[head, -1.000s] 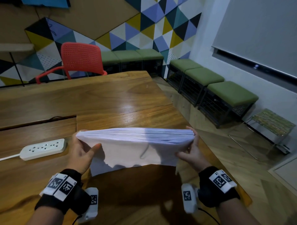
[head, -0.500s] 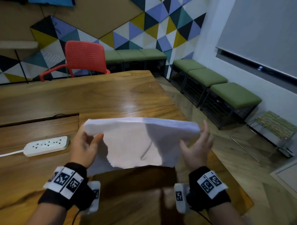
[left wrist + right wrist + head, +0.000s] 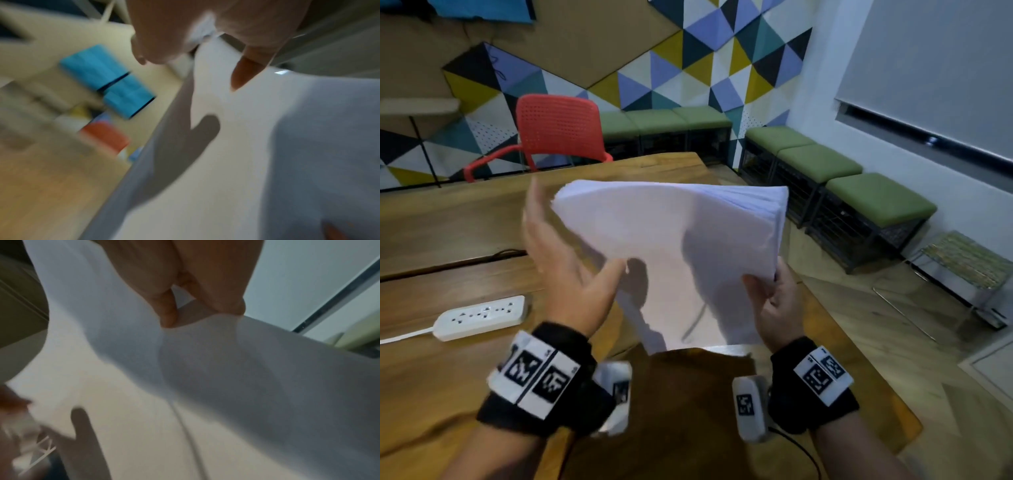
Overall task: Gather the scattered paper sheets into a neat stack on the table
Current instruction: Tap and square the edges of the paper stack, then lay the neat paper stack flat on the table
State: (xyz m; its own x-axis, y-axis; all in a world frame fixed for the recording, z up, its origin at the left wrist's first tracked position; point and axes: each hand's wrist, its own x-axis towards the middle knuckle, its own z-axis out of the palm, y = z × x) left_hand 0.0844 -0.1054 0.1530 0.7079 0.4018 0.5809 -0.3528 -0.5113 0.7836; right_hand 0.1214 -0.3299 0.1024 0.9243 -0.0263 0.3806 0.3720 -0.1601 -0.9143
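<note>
A thick stack of white paper sheets [image 3: 671,246] is held up in the air above the wooden table [image 3: 465,219], tilted so its broad face is toward me. My right hand [image 3: 774,294] pinches the stack at its lower right edge, thumb on the front and fingers behind. My left hand [image 3: 565,260] lies along the stack's left edge with straight fingers pointing up, its thumb touching the sheet's face. The left wrist view is blurred and shows the paper [image 3: 246,146] below the left hand [image 3: 205,40]. In the right wrist view the right hand [image 3: 195,296] clamps the paper [image 3: 205,386].
A white power strip [image 3: 481,317] with its cord lies on the table at the left. A red chair [image 3: 558,130] stands at the table's far side. Green cushioned stools [image 3: 876,195] line the walls on the right, beyond the table's right edge.
The stack rose off the table and turned from lying wide to standing taller. My left hand released its grip and opened along the left edge. My right hand slid to the lower right edge.
</note>
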